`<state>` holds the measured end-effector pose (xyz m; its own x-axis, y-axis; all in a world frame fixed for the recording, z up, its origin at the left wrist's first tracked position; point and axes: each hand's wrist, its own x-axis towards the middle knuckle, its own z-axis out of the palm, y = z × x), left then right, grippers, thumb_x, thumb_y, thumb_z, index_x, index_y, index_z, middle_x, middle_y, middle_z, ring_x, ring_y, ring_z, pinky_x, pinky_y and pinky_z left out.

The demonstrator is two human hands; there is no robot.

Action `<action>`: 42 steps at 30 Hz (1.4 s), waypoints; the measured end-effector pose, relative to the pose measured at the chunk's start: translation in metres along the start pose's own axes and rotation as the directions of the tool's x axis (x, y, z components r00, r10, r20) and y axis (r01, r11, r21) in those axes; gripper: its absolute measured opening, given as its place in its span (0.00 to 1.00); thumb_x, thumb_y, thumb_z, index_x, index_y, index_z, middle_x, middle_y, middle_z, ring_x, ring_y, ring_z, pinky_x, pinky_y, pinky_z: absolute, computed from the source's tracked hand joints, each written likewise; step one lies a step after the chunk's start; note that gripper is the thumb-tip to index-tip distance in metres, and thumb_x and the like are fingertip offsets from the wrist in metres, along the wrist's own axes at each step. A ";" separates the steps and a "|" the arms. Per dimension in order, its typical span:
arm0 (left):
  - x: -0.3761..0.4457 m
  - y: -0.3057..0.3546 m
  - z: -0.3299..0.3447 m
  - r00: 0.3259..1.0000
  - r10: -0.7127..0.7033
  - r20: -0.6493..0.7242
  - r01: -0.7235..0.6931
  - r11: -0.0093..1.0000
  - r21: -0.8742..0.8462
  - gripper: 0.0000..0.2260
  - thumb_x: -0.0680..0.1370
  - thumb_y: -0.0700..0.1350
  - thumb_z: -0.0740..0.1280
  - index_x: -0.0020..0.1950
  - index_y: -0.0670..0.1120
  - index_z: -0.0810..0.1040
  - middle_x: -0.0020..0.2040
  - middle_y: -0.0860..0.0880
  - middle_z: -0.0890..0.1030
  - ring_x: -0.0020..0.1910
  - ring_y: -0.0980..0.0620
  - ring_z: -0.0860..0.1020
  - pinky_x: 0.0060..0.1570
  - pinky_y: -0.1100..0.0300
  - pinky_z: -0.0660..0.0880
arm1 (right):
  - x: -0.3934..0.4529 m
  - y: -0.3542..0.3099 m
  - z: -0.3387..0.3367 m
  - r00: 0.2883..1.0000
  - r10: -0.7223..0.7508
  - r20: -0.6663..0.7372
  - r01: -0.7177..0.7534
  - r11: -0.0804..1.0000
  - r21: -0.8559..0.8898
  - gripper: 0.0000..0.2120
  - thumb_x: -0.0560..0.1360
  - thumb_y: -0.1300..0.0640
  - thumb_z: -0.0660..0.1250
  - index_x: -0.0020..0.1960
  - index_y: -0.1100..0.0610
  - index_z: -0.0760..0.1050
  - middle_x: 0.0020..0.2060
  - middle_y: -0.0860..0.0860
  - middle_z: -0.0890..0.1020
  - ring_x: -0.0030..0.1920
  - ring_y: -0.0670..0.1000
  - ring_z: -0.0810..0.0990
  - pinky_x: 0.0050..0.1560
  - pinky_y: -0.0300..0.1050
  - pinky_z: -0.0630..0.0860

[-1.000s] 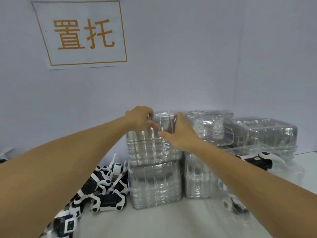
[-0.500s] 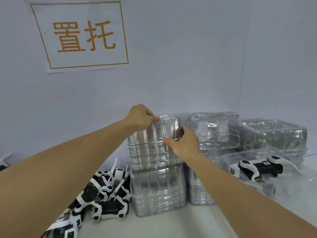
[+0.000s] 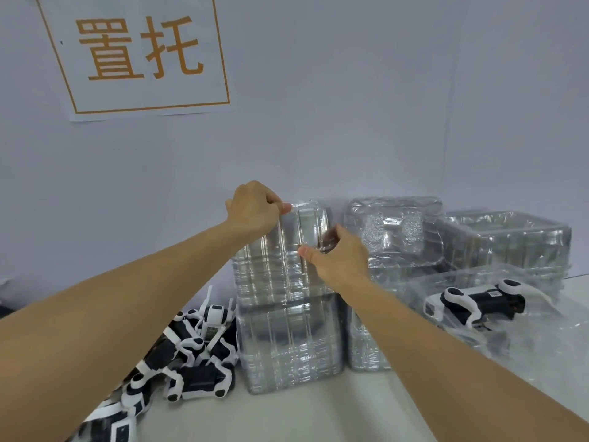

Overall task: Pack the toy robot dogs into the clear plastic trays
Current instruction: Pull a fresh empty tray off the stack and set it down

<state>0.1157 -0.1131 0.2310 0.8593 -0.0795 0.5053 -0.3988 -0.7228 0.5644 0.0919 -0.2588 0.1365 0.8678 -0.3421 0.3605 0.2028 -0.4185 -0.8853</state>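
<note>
Toy robot dogs [image 3: 191, 355] lie in a black-and-white heap on the table [image 3: 318, 416], below the left forearm and well apart from either hand.

In the head view, the only one, both hands are up at the top of the tall stack of clear plastic trays [image 3: 287, 301]. The left hand [image 3: 251, 208] has its fingers curled, the thumb pinching the top tray's left edge. The right hand [image 3: 338, 256], just to its right and a little lower, pinches the tray's near right edge between thumb and fingers. Further right of that hand stand other tray stacks [image 3: 395, 231], and beyond them a packed dog [image 3: 478, 301] lies in an open tray.

The step in hand looks like peeling one empty tray off the stack. The trays nest tightly, so the next move probably calls for lifting only the top one, then bringing it down toward the heap.
</note>
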 end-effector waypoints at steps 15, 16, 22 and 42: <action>0.001 0.034 -0.041 0.937 0.144 -0.317 -0.146 0.989 0.015 0.12 0.81 0.48 0.68 0.43 0.42 0.84 0.39 0.47 0.83 0.50 0.42 0.79 0.60 0.44 0.73 | -0.002 -0.008 -0.002 0.995 0.058 0.079 -0.055 0.998 -0.036 0.15 0.70 0.50 0.79 0.48 0.53 0.75 0.42 0.47 0.79 0.40 0.46 0.78 0.38 0.41 0.71; -0.002 0.036 -0.043 0.923 0.158 -0.350 -0.162 0.987 0.019 0.12 0.81 0.49 0.68 0.43 0.43 0.83 0.40 0.47 0.82 0.50 0.43 0.78 0.60 0.45 0.72 | -0.001 -0.012 -0.005 0.991 0.073 0.108 -0.068 0.996 -0.051 0.14 0.70 0.50 0.79 0.47 0.53 0.75 0.42 0.47 0.79 0.40 0.46 0.78 0.38 0.41 0.71; -0.023 0.028 -0.049 0.868 0.161 -0.470 -0.221 0.973 -0.074 0.06 0.81 0.51 0.68 0.45 0.51 0.76 0.38 0.57 0.75 0.50 0.51 0.73 0.52 0.53 0.62 | -0.012 -0.042 -0.016 0.989 -0.128 -0.078 0.135 0.987 0.087 0.14 0.77 0.60 0.68 0.62 0.54 0.78 0.68 0.50 0.75 0.68 0.50 0.72 0.70 0.52 0.70; -0.156 -0.021 0.018 0.675 0.395 -0.623 -0.351 0.915 0.200 0.09 0.78 0.49 0.69 0.54 0.46 0.82 0.61 0.44 0.79 0.65 0.45 0.70 0.66 0.45 0.63 | -0.046 -0.048 -0.026 0.997 -0.035 0.076 -0.025 0.743 0.669 0.26 0.77 0.47 0.71 0.70 0.53 0.68 0.57 0.52 0.78 0.37 0.48 0.81 0.40 0.43 0.78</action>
<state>-0.0044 -0.0976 0.1287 0.2228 0.0887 0.9708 -0.6021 -0.7707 0.2085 0.0306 -0.2445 0.1701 0.8921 -0.2626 0.3678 0.4326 0.2608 -0.8630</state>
